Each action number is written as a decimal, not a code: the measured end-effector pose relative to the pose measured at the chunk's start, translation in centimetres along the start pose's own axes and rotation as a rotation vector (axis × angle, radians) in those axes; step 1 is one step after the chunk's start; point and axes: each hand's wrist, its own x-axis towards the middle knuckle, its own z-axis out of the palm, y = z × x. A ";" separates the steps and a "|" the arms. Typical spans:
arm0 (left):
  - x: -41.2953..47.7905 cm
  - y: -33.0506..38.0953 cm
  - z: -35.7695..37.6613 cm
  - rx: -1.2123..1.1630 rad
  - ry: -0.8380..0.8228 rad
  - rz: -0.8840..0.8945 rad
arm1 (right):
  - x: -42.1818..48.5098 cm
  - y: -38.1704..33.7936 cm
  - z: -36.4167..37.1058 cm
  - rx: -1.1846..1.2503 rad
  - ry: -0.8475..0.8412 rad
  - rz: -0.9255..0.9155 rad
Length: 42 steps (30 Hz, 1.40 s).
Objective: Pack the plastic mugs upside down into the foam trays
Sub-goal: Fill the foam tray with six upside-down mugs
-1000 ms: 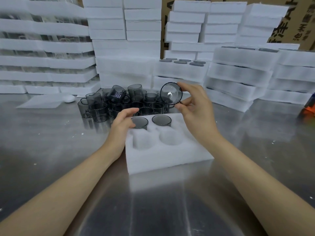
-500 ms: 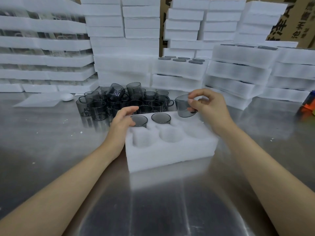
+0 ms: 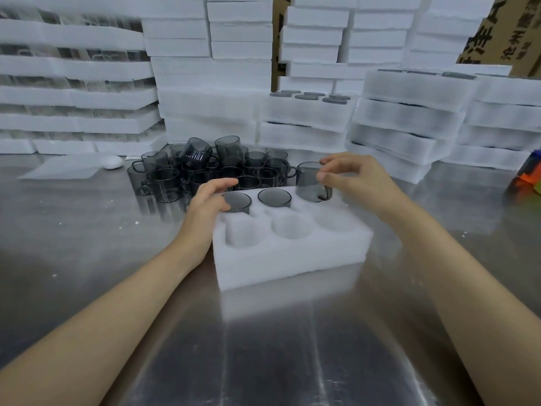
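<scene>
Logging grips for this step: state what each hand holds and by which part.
Right hand pinches a grey mug by its upturned base rim. Left hand holds nothing; it rests on the left end of the foam tray.

Packing workshop: stacked foam trays point(image 3: 404, 112), cardboard cartons point(image 3: 509, 30), steel worktable point(image 3: 263, 347), loose batch of mugs point(image 3: 205, 171).

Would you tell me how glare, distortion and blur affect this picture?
Head view: steel table shows streaky glare and reflects the foam tray; wide-angle distortion bows the foam stacks at left; the orange object at far right is blurred.
</scene>
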 end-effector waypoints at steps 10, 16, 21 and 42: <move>0.4 -0.5 0.0 0.023 0.001 0.031 | -0.1 0.9 0.4 0.033 -0.071 -0.076; 0.0 -0.2 0.1 0.010 -0.013 0.046 | 0.0 1.4 0.1 -0.082 -0.187 -0.124; 0.0 -0.2 0.1 0.019 -0.013 0.049 | 0.0 2.0 0.3 -0.051 -0.198 -0.083; 1.6 -1.2 -1.2 -0.069 0.030 0.097 | 0.2 3.1 1.9 0.133 -0.228 0.180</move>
